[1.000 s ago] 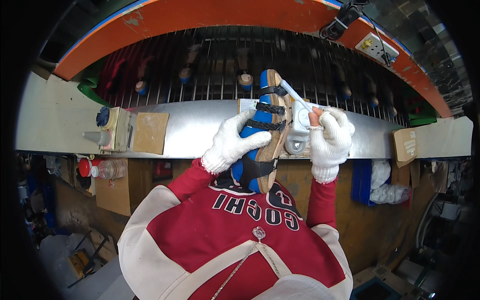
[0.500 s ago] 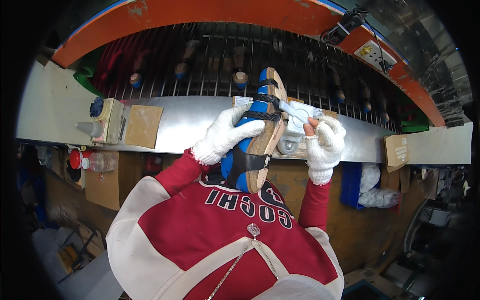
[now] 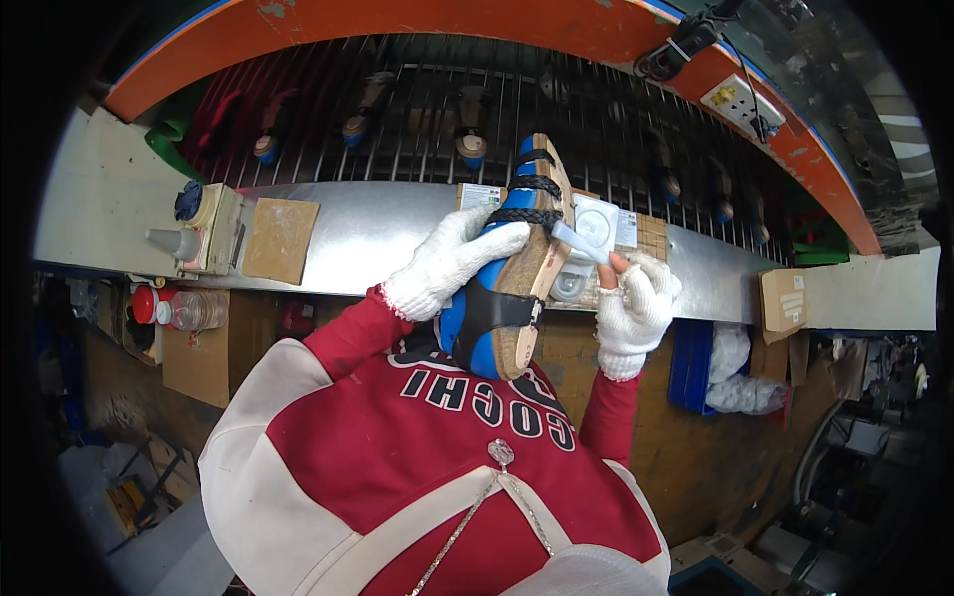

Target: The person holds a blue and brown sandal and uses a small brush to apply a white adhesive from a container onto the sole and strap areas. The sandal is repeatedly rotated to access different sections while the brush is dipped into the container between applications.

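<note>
The shoe (image 3: 504,310) partly hides the left hand (image 3: 445,264) (some fingers included). The upper edge crops the orange beam (image 3: 477,15).

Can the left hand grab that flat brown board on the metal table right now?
Probably not just now: the left hand is holding the sandal, so it would likely have to let go before reaching left to the board.

On my feed I count one gloved left hand (image 3: 452,263) and one gloved right hand (image 3: 636,310), one sandal (image 3: 517,346) with four black straps (image 3: 525,216), and one pale brush (image 3: 580,241). Farther off I make out at least six more sandals (image 3: 471,149); the dimness there blocks an exact count. I also get one socket strip (image 3: 738,101), one blue crate (image 3: 688,364) and one pendant (image 3: 501,452).
</note>
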Available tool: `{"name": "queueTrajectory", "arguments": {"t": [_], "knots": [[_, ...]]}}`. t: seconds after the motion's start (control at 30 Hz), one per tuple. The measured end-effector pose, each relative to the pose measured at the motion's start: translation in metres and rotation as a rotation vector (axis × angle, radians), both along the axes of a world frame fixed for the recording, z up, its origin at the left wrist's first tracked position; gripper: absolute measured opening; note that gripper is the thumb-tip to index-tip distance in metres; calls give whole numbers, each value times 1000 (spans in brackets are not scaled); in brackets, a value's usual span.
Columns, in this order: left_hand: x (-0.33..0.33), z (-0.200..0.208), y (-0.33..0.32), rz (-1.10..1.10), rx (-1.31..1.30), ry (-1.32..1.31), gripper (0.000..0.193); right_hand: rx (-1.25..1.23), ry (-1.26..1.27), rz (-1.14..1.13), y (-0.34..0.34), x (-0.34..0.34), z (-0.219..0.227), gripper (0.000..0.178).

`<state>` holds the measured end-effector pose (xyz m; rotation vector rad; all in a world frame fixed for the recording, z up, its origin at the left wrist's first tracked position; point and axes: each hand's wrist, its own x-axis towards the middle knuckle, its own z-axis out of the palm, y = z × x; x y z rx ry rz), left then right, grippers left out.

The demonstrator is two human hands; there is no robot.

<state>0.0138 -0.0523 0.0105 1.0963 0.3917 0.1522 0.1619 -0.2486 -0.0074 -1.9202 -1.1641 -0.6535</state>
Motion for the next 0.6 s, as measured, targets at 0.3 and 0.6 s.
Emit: {"name": "queueTrajectory", "arguments": {"t": [0.3, 0.6], "knots": [[3, -2, -8, 21, -52, -21, 52, 40, 226, -115, 1, -1, -3, 19], [5, -12, -7, 201, -36, -31, 55, -1, 770, 45, -12, -34, -3, 18]]}}
